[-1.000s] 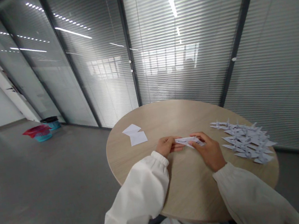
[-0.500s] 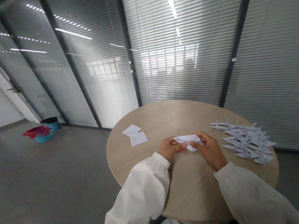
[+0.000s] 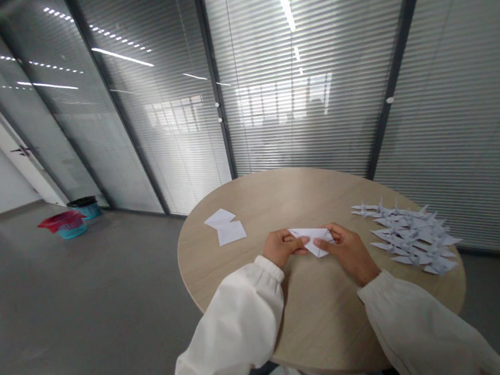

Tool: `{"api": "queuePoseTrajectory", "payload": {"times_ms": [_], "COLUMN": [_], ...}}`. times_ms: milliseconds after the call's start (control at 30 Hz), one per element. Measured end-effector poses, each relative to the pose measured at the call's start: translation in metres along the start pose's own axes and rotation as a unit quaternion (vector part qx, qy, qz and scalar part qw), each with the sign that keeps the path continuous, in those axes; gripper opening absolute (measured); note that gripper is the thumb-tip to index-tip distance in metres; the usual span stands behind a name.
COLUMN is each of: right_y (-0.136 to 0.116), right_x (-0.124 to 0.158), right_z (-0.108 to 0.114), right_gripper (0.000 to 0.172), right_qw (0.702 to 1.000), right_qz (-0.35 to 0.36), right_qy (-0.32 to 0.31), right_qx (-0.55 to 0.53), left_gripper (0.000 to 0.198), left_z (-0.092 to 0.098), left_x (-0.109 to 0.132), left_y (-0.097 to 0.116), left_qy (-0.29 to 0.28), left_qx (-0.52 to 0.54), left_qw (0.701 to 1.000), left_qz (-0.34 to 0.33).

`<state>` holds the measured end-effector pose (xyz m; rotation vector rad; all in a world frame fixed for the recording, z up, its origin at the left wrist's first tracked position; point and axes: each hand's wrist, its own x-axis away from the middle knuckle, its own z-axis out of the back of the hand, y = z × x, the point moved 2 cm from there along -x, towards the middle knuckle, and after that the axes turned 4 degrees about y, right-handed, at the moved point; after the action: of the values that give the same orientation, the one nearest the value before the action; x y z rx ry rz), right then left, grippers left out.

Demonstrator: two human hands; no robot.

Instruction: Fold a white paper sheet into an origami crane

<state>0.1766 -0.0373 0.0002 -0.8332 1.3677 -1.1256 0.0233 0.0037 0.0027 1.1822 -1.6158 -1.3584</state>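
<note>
Both my hands hold one small folded white paper just above the round wooden table. My left hand pinches its left end between thumb and fingers. My right hand pinches the right end, thumb on top. The paper is spread into a flat kite-like shape between them. To the right lies a heap of several finished white paper cranes. Two blank white paper squares lie overlapping to the left of my hands.
Glass partitions with slatted blinds stand right behind the table. Grey floor stretches to the left, where a red and a blue-green bin sit by the glass wall. My white sleeves fill the near foreground.
The paper has gone from a narrow folded strip to a wider, opened kite shape. Both hands lifted slightly and stayed pinched on its ends.
</note>
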Motion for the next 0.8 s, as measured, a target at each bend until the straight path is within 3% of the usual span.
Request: {"api": "queuePoseTrajectory", "payload": {"times_ms": [233, 433, 800], "right_y": [-0.003, -0.002, -0.001], "right_x": [0.001, 0.001, -0.001], "right_z": [0.000, 0.001, 0.002], "right_gripper": [0.038, 0.032, 0.035], "right_qw": [0.998, 0.998, 0.998], "right_qz": [0.009, 0.012, 0.007], "right_qy": [-0.005, -0.010, 0.006], "right_qx": [0.065, 0.064, 0.057], "left_gripper": [0.044, 0.042, 0.042], "left_z": [0.000, 0.001, 0.002], "left_x": [0.000, 0.000, 0.002], "left_y": [0.000, 0.006, 0.010], "left_qy": [0.009, 0.038, 0.057], "left_qx": [-0.021, -0.002, -0.004], "left_qw": [1.000, 0.999, 0.998], "left_qz": [-0.005, -0.008, -0.036]}}
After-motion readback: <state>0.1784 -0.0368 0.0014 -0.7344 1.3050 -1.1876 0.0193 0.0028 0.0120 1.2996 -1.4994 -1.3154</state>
